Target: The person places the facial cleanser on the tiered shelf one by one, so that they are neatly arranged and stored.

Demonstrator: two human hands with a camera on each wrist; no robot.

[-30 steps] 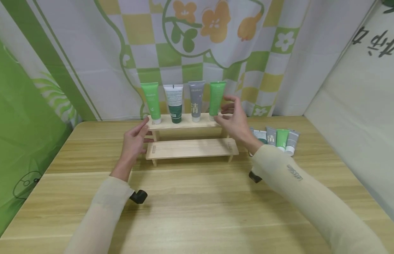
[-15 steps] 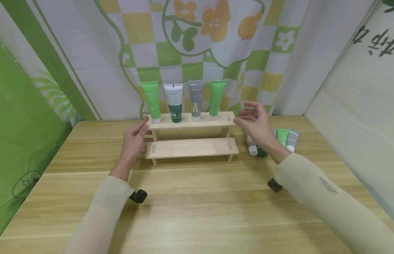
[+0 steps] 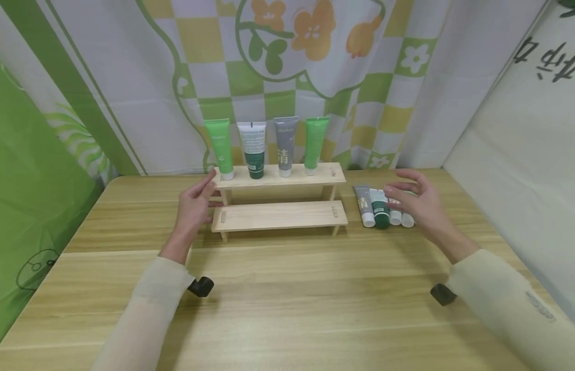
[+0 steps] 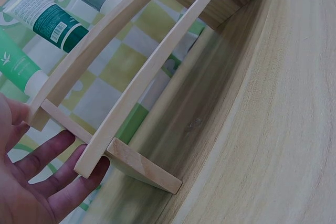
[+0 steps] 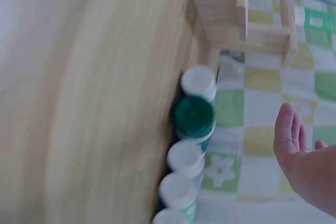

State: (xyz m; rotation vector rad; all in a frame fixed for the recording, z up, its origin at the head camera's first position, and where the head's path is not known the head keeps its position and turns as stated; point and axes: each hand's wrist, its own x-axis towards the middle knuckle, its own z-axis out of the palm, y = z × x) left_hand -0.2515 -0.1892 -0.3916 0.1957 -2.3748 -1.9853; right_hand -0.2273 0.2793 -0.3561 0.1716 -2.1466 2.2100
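Observation:
A two-tier wooden display stand [image 3: 278, 215] stands on the table. Upright on its upper tier are a light green squeeze tube [image 3: 221, 148], a white and dark green tube [image 3: 253, 149], a grey tube [image 3: 285, 146] and another light green tube [image 3: 316, 143]. My left hand [image 3: 191, 210] holds the stand's left end, thumb by the upper board and fingers along the side. Over the row of tubes lying at the right, my right hand [image 3: 419, 203] hovers with fingers loosely bent, holding nothing. It hides part of that row, which includes a grey tube [image 3: 364, 205] and a dark green capped tube [image 3: 381, 208].
The wooden table [image 3: 287, 293] spreads in front of the stand. A patterned curtain [image 3: 250, 87] hangs close behind it, and a white cloth with writing [image 3: 524, 129] borders the right side. In the right wrist view, white caps [image 5: 186, 157] of the lying tubes face the camera.
My right hand has let go of the rightmost green tube on the upper tier and moved right and down, over the lying tubes. My left hand has stayed at the stand's left end.

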